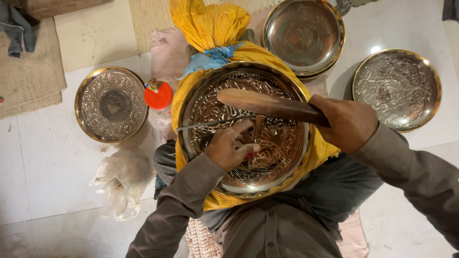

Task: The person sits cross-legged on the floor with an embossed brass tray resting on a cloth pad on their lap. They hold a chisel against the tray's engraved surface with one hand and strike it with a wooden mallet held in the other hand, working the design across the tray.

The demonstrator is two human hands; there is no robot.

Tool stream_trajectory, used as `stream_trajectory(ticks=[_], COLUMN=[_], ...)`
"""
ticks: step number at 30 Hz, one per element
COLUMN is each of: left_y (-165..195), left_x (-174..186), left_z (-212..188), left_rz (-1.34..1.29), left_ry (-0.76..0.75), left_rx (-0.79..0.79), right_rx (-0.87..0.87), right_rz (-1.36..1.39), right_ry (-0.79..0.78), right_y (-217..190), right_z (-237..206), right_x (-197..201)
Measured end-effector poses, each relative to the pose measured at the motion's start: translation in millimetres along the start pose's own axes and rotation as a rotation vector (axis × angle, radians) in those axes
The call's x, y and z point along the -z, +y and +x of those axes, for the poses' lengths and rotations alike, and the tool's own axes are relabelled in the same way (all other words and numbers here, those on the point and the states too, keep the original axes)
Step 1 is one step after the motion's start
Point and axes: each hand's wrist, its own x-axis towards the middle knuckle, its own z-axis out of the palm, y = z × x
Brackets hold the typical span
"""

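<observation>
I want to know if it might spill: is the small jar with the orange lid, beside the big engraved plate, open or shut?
Shut. The orange lid sits flat over the jar's mouth, seen from above, with no gap showing. What the jar holds cannot be told.

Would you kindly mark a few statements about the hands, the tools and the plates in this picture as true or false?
1. The right hand grips a wooden mallet. True.
2. The left hand lies flat on the floor. False: it holds a thin metal tool against the engraved plate.
3. The engraved plate rests on a yellow cloth bundle. True.
4. The small lid is blue. False: it is orange-red.
5. Only one plate is in view. False: others lie on the floor, such as the left plate.
</observation>
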Motion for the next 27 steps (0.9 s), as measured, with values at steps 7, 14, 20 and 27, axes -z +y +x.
stream_trajectory(ticks=[7,14,20,27], left_y=[-5.1,-9.2,-11.1,-2.6], left_x=[-4.0,-4.9,-7.1,-5.8], left_z=[-5.1,-5.7,-6.1,-8.5], left_rz=[-0.071,-0.006,-0.051,-0.136], left_ry=[0.067,0.057,0.120,0.070], left_rx=[-0.170,0.005,-0.106,-0.010], right_rx=[-0.103,-0.047,-0.176,-0.070], right_rz=[0.340,0.220,0.399,0.627], right_ry=[0.001,-0.042,-0.028,0.084], right_y=[2.1,0.8,1.9,-9.3], right_z=[4.6,8.5,10.5,15.6], right_x=[-5.9,-4.3,-4.5,2.5])
